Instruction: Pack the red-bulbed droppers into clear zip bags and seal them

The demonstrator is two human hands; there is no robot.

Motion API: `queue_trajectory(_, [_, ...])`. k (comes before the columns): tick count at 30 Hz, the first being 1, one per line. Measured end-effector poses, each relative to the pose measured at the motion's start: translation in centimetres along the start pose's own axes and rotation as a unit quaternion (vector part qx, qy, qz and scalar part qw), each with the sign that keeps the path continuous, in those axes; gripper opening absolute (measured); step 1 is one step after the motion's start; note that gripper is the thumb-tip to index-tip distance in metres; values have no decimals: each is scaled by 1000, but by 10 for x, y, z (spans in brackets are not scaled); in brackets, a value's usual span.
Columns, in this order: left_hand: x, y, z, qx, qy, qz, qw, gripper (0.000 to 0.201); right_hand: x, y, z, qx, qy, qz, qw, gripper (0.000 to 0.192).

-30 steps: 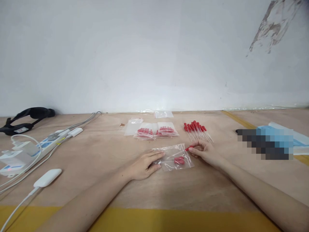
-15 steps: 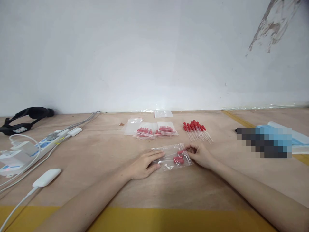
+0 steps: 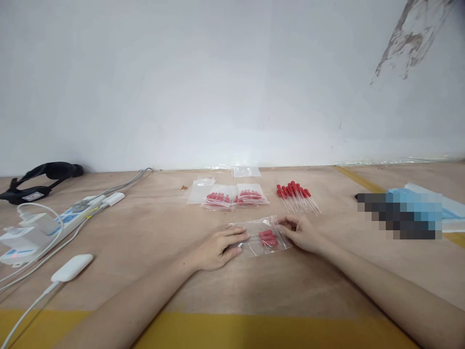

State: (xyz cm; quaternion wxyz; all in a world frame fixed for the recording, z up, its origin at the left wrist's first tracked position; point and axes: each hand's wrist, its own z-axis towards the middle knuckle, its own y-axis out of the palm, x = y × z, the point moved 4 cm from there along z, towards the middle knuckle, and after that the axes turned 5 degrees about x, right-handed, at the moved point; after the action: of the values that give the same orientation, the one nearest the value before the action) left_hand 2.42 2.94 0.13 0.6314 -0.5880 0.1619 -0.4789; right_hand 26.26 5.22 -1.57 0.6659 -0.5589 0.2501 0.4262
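Observation:
A clear zip bag [image 3: 252,249] lies flat on the table in front of me. Inside it are droppers [image 3: 268,238] with red rubber bulbs side by side and thin clear stems pointing left. My left hand [image 3: 220,247] rests on the bag's left end, fingers stretched out. At the bag's right end, my right hand [image 3: 300,232] has its thumb and forefinger closed on the plastic edge. Just beyond it, a loose pile of red-bulbed droppers [image 3: 295,194] fans out on the table.
Two stacks of filled bags, a left stack [image 3: 217,199] and a right stack [image 3: 250,196], lie behind my hands, near flat bags [image 3: 200,190]. On the left are a power strip [image 3: 67,220], cables, a white device [image 3: 71,267] and a black strap [image 3: 39,182]. Blue masks [image 3: 410,198] lie right.
The uppermost dropper in the bag has moved left, and its bulb now lines up with the others. My right fingers stay at the bag's edge; my left hand has barely moved.

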Motion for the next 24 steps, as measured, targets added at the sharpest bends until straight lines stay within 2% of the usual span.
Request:
queue_trajectory(2, [0, 0, 0, -1, 3, -3, 1000, 39, 3, -16, 12, 83, -32, -118, 989, 20])
queue_trajectory(4, [0, 0, -1, 0, 6, -6, 1000, 39, 6, -30, 27, 146, -60, -243, 957, 17])
queue_trajectory(8, [0, 1, -1, -3, 4, -6, 1000, 39, 16, -44, 62, 177, -5, -372, 911, 21])
queue_trajectory(13, [2, 0, 0, 4, 9, -12, 1000, 39, 22, -37, 89, 152, 100, -407, 895, 27])
queue_trajectory(16, [2, -1, -1, 8, 8, -15, 1000, 39, 22, -35, 96, 150, 137, -404, 892, 29])
queue_trajectory(24, [3, -1, 0, -1, 2, -9, 1000, 39, 15, -32, 101, 137, 165, -386, 897, 24])
